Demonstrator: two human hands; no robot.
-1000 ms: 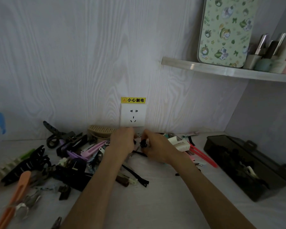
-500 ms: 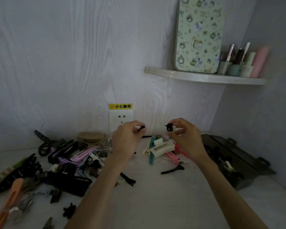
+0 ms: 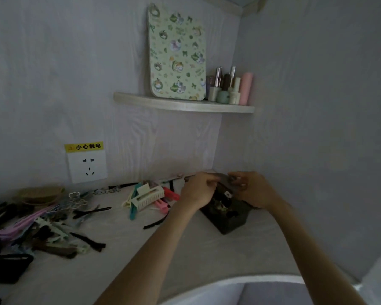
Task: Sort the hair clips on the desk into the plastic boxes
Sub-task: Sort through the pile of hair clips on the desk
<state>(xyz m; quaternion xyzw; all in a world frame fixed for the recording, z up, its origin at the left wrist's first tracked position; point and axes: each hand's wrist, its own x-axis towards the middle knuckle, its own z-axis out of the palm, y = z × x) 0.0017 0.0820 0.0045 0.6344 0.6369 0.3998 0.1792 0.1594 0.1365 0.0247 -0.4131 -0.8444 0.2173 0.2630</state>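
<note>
A dim corner is formed by pale wood-grain wall panels (image 3: 53, 84). A white wall socket (image 3: 87, 167) is topped by a yellow warning sticker (image 3: 84, 147), and a curved pale corner shelf (image 3: 183, 105) is fixed above the light wood-grain desk (image 3: 123, 249).

Colours & patterns, dim purplish light

Plastic box (image 3: 228, 221) at 4 o'clock: dark smoky, black bits inside. Hair clips (image 3: 53, 221) at 8 o'clock: mostly black, w/ lilac, mint, brown. Centre clips: white ribbed clip (image 3: 149, 195), teal clip (image 3: 133, 211), pink clip (image 3: 162, 205), red clip (image 3: 171, 193). Desk (image 3: 123, 256): pale wood grain. Socket (image 3: 87, 167) at 9: white, yellow label (image 3: 84, 147) w/ black text. Board (image 3: 177, 56) at 12: pale green, cartoon print. Tube (image 3: 246, 89) at 1: pink.
</note>
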